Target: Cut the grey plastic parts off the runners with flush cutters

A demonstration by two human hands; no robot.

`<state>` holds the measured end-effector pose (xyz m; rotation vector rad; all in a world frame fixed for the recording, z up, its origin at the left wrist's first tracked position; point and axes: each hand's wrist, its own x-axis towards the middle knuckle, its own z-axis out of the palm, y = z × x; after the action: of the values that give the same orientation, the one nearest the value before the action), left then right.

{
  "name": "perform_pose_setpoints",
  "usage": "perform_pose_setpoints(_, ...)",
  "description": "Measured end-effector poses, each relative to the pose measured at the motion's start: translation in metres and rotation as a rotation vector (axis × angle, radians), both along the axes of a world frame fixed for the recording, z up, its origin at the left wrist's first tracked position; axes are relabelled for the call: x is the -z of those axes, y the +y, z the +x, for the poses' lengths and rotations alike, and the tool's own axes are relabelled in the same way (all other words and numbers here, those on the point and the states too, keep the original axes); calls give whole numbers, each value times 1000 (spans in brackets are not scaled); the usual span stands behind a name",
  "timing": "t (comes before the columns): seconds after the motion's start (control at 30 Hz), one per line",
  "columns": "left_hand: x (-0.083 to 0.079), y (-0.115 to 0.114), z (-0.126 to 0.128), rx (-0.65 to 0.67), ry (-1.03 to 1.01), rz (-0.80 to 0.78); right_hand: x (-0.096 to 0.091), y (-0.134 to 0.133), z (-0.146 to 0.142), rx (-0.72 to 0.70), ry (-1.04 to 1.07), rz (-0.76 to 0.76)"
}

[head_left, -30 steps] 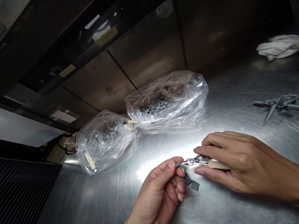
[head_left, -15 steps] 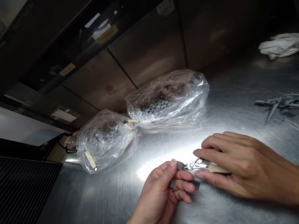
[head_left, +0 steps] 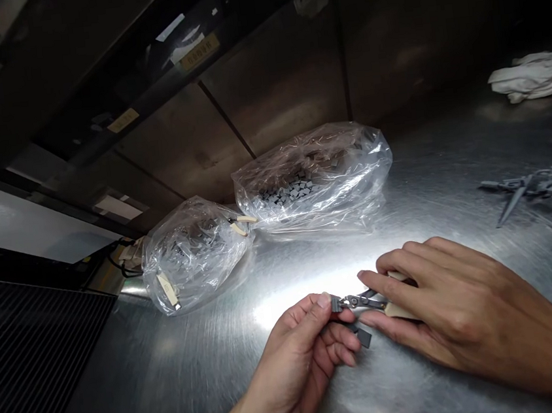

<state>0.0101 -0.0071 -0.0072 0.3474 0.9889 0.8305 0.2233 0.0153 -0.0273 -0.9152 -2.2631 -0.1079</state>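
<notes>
1. Scratched steel worktop point(head_left: 176, 381), with a bright patch of glare just ahead of the hands and a dark slatted grille point(head_left: 31, 363) along its left side.
2. Left hand point(head_left: 292, 362): closed, with a gray chip point(head_left: 335, 303) pinched between thumb and forefinger and the other fingers curled under.
3. Right hand point(head_left: 457, 306): closed around the cream handles of small nippers point(head_left: 367, 300), thumb below and fingers above; steel jaws slightly parted at the edge of the chip, either touching it or just short of it.
4. Second chip point(head_left: 363, 338): dark gray, just beside the left hand's fingertips; contact with the fingers impossible to tell.
5. Just beyond the hands: two knotted clear plastic bags, the smaller bag point(head_left: 192, 255) touching the larger bag point(head_left: 312, 179). Gray chips heaped inside the larger one; gray contents blurred behind the plastic of the smaller one.
6. Off to the right, well apart from the hands: a gray plastic runner point(head_left: 530, 185) on the worktop, and farther back a crumpled white cloth point(head_left: 533, 76).
7. Farthest: brown metal panels point(head_left: 283, 87) with a yellow label point(head_left: 198, 52).
</notes>
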Motion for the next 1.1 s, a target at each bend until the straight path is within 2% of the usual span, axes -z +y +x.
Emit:
perform_pose_setpoints(0.4, 1, 1, 0, -30, -24, 11, -1, -1, 1, 25, -35, 22)
perform_pose_setpoints(0.63, 1, 0, -1, -27, -25, 12, -5, -1, 1, 35, -75, 96)
perform_pose_setpoints(0.9, 4, 2, -1, -34, 7, 24, 0, -2, 1, 35, -78, 56)
perform_pose_setpoints(1.1, 3, -1, 0, -37, 30, 42, -2, -3, 1, 44, -83, 81)
